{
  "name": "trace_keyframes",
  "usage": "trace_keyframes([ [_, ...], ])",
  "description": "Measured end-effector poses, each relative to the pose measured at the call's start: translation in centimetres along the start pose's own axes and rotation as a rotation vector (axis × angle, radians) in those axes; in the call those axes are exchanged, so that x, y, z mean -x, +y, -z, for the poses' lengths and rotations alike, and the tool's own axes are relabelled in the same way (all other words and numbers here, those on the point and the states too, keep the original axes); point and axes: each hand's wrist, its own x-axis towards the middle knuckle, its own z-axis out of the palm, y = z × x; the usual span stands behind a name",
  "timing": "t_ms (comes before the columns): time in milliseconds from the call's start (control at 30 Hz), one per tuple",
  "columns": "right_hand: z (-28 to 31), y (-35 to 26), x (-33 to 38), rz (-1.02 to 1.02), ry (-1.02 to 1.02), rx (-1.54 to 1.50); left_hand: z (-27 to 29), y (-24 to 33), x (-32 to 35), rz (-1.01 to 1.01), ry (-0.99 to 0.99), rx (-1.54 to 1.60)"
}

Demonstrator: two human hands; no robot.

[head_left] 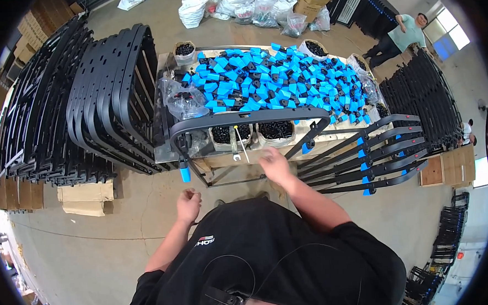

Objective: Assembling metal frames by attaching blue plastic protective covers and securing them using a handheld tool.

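A black curved metal frame (247, 117) stands in front of me against the worktable, with a blue-capped fitting (185, 171) on its left side and another blue fitting (307, 147) on its right. My right hand (275, 166) is inside the frame's outline, near the table's front edge. Its fingers are bent together, slightly blurred, and whatever they hold is too small to make out. Lower and to the left, my left hand (189, 205) is curled closed below the blue cap; its contents are hidden. A wrench (235, 147) and a yellow-handled screwdriver (241, 142) hang at the table front.
Blue and black fittings (279, 79) heap over the table. Boxes of small black parts (276, 131) line its front. Frames stand stacked at left (102, 88), and more frames with blue fittings (365, 157) lean at right. Another person (403, 36) stands at the far right.
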Motion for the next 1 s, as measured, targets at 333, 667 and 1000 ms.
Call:
trace_keyframes([
  [333, 10.7, 13.9, -2.3, -0.131, 0.576, 0.345, -0.8, 6.9, -5.9, -0.364, 0.307, -0.479],
  [667, 12.2, 12.0, -6.5, -0.220, 0.379, 0.174, -2.5, 6.9, -9.0, -0.174, 0.333, -0.103],
  [1000, 16.1, 8.5, -6.4, -0.412, -0.156, 0.217, -2.1, 6.8, -8.9, -0.136, 0.323, -0.097],
])
